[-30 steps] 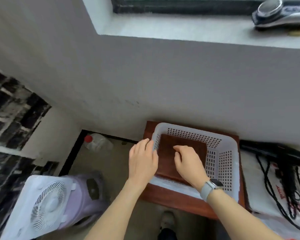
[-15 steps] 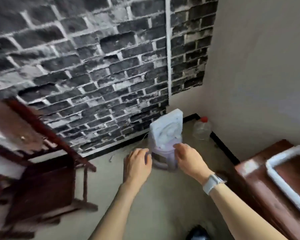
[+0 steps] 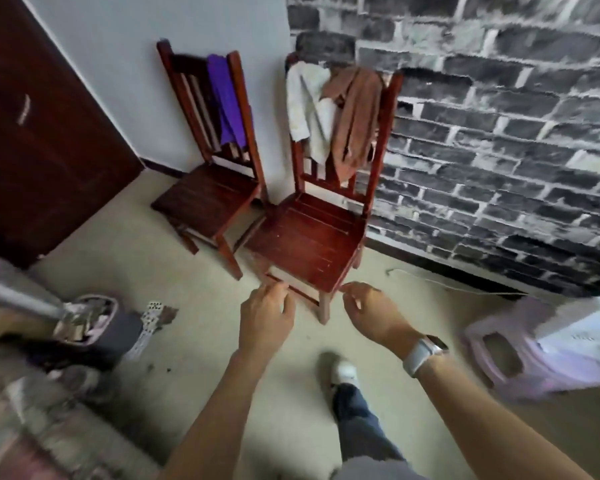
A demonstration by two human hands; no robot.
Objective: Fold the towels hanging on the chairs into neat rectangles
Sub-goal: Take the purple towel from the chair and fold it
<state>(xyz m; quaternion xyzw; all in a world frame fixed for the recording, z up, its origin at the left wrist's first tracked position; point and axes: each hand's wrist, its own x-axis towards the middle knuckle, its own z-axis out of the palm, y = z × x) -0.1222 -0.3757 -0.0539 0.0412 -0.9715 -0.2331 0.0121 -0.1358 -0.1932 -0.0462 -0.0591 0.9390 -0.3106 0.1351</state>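
Both arms reached forward, the left hand point(image 3: 266, 315) and right hand point(image 3: 373, 311) empty with fingers loosely curled, short of the near chair point(image 3: 309, 237) draped with towels point(image 3: 333, 112).

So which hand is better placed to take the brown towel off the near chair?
Probably the right hand: it is empty and sits on the same side as the brown towel draped over the near chair. The left hand lines up more with the white towel.

A dark wooden cabinet point(image 3: 39, 140) is seen at left, a brick wall point(image 3: 499, 133) at right. A lilac fan point(image 3: 541, 344) and a bin point(image 3: 90, 320) are seen on the floor point(image 3: 174, 271).
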